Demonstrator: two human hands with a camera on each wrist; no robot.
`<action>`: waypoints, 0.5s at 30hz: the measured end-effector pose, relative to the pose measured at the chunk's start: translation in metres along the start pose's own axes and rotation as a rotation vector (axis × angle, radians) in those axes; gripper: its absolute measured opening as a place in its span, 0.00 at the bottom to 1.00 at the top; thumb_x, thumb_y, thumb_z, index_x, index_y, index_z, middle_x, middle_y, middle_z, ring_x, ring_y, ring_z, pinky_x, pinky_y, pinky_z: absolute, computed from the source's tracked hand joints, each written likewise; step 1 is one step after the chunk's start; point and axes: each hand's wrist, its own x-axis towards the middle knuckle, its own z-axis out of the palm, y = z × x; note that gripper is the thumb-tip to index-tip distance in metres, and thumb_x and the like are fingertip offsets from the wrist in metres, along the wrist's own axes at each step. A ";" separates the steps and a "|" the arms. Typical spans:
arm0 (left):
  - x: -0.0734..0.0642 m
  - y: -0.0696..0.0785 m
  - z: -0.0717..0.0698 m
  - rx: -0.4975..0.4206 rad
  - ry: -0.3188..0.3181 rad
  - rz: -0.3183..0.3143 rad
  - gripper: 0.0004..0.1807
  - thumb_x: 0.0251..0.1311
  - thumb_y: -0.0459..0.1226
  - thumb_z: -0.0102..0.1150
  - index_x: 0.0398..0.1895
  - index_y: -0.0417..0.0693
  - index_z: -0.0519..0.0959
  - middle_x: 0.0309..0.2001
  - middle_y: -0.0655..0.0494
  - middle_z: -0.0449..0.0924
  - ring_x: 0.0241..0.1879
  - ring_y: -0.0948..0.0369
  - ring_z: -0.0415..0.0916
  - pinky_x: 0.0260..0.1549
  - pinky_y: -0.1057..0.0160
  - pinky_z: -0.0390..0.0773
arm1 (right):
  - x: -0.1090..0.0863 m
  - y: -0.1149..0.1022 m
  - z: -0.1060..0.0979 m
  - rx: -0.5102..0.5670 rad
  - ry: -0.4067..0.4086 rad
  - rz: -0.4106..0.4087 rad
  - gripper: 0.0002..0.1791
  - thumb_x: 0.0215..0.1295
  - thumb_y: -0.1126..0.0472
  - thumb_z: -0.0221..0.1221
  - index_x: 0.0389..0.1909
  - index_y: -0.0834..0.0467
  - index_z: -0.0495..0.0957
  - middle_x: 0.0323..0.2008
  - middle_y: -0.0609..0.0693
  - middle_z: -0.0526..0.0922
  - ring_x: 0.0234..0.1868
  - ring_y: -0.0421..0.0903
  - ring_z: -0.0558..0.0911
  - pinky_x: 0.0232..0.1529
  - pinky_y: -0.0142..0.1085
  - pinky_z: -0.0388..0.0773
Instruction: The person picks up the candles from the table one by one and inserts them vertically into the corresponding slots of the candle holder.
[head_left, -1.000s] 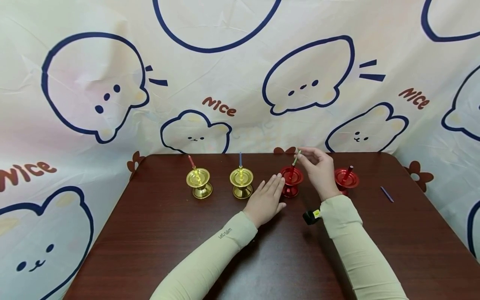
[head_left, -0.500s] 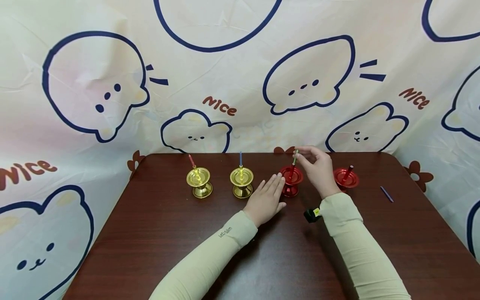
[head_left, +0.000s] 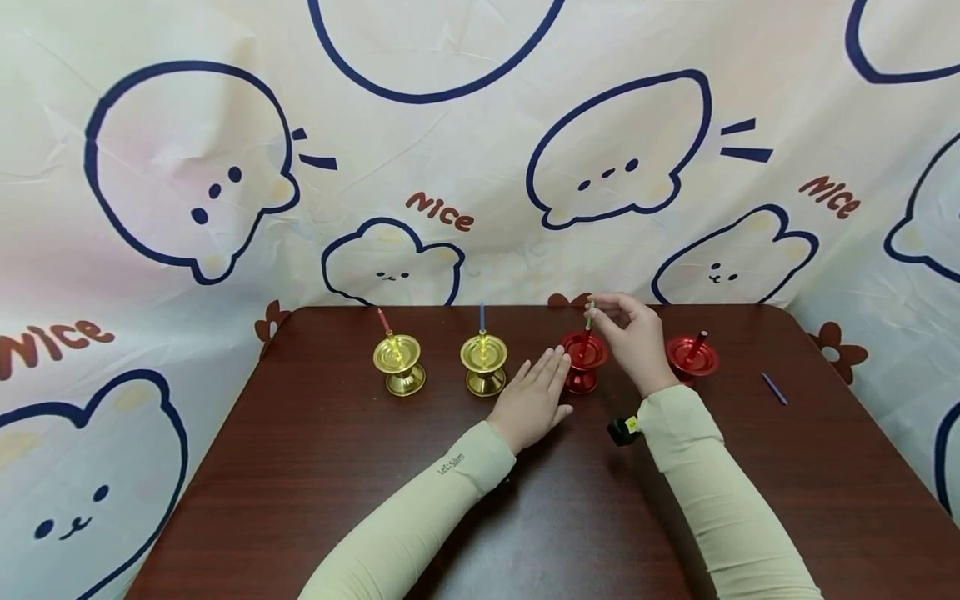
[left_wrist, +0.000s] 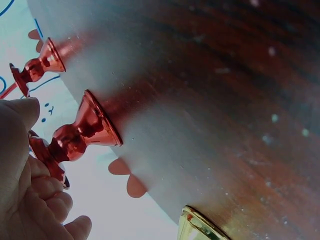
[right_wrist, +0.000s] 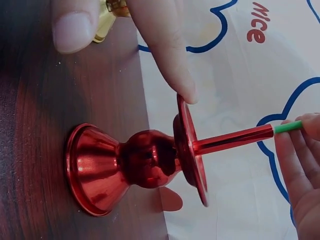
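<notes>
A red metal candle holder (head_left: 581, 382) stands upright on the table between my hands. My left hand (head_left: 529, 400) reaches to it with straight fingers, and in the right wrist view a fingertip (right_wrist: 188, 92) touches the rim of its dish. Above the holder, my right hand (head_left: 637, 343) pinches a thin green candle (right_wrist: 288, 127) between thumb and fingers. The candle's lower end meets the top of the holder's red tube (right_wrist: 235, 139), in line with it. How far it sits inside is hidden by the tube.
Left of my hands, two gold candle holders hold a red candle (head_left: 384, 321) and a blue candle (head_left: 482, 318). Another red candle holder (head_left: 692, 360) stands behind my right wrist, its tube without a candle. A purple candle (head_left: 774, 388) lies on the table (head_left: 300, 467) at the right.
My right hand has shifted slightly left, and the green candle has gone from tilted to nearly upright over the tube. The left hand has stayed at the dish.
</notes>
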 end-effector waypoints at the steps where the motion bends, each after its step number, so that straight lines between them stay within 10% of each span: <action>1: 0.000 0.000 0.000 -0.004 0.000 0.000 0.41 0.77 0.55 0.45 0.82 0.46 0.47 0.82 0.50 0.43 0.80 0.57 0.40 0.76 0.54 0.51 | 0.000 0.000 0.000 0.001 0.000 -0.002 0.14 0.71 0.59 0.64 0.53 0.59 0.84 0.44 0.56 0.88 0.44 0.46 0.85 0.44 0.21 0.77; 15: 0.000 0.001 0.000 -0.025 -0.003 -0.004 0.41 0.77 0.55 0.45 0.82 0.45 0.47 0.82 0.50 0.44 0.80 0.56 0.40 0.76 0.53 0.50 | -0.002 0.009 0.006 -0.050 0.012 -0.089 0.12 0.73 0.60 0.61 0.53 0.59 0.83 0.45 0.55 0.88 0.44 0.48 0.86 0.44 0.20 0.77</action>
